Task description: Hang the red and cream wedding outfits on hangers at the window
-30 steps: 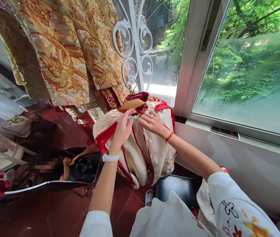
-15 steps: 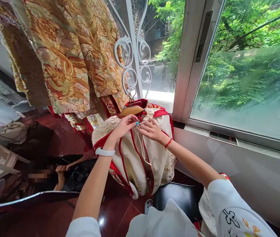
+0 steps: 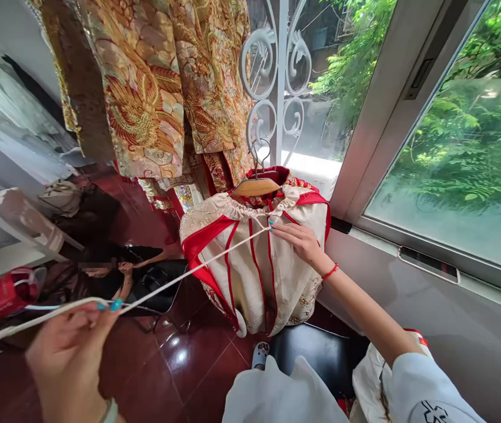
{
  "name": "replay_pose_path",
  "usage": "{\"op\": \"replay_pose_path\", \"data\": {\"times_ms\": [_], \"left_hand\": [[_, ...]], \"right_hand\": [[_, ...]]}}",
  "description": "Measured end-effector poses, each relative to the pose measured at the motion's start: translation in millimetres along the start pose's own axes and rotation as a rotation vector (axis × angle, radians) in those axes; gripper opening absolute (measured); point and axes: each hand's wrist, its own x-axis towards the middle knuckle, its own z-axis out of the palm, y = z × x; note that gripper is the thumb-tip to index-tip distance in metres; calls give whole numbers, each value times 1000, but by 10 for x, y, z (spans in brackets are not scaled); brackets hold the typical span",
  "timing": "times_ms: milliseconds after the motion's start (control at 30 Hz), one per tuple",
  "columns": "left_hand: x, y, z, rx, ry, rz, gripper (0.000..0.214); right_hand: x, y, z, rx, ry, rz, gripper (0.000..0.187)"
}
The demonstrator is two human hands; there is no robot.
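A cream skirt with red trim (image 3: 259,276) hangs from a wooden hanger (image 3: 257,187), its gathered waistband facing me. From that waistband a thin white drawstring (image 3: 193,271) runs taut down to the left. My left hand (image 3: 72,349), low at the left and slightly blurred, pinches the drawstring between thumb and finger, with the loose end sticking out past it. Close to the waistband, my right hand (image 3: 297,239) has its fingertips pressed together on the drawstring where it leaves the cloth.
Gold embroidered garments (image 3: 144,100) hang behind at the left. A phone (image 3: 428,264) lies on the window sill at the right. Below are a black seat (image 3: 312,352) and white cloth (image 3: 371,376). A person (image 3: 113,276) sits low at the left, near a white chair (image 3: 25,229).
My left hand has moved from the waistband far down to the left, drawing the drawstring out straight. My right hand stays by the waistband. The view has shifted left.
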Motion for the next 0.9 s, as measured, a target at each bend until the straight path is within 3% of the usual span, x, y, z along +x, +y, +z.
{"op": "replay_pose_path", "data": {"times_ms": [133,267,333,433,533,633,733,833,900], "left_hand": [[-325,-564,192,-81,-55,-277,34],[-534,-987,502,-170,-80,-420,42],[-459,-1056,509,-199,49,-409,39],[-125,-973,302,-189,329,-242,37],[170,-876,98,-161,388,-99,31],[158,-1012,160,-111,286,-141,28],[-25,-1326,414,30,48,-229,27],[-27,-1465,632,188,-169,-232,31],[158,-1295,748,219,-155,-123,37]], "right_hand": [[-93,7,21,136,114,195,36],[-127,65,73,107,263,458,33],[-8,111,8,80,282,524,32],[271,192,-194,62,322,532,24],[364,230,-279,86,323,563,18],[135,192,-87,184,256,668,19],[-132,154,121,223,209,741,26],[-155,224,10,95,107,676,26],[-32,350,-219,-2,61,614,26]]}}
